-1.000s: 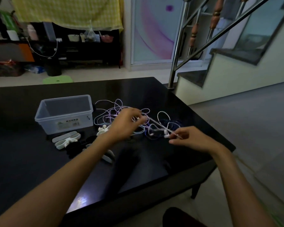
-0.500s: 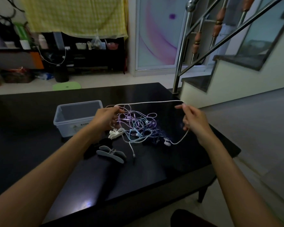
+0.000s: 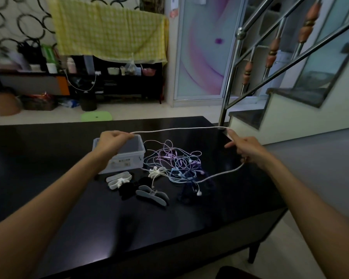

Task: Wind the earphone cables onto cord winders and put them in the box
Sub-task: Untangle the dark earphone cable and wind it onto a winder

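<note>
Between the two grips a white earphone cable runs taut, its long axis left to right, above the tabletop. The left hand pinches one end over the clear plastic box; the right hand pinches the other, and the slack falls below that grip toward the tangled pile of earphones. Cord winders lie below and nearer the left grip, likely the next reach.
</note>
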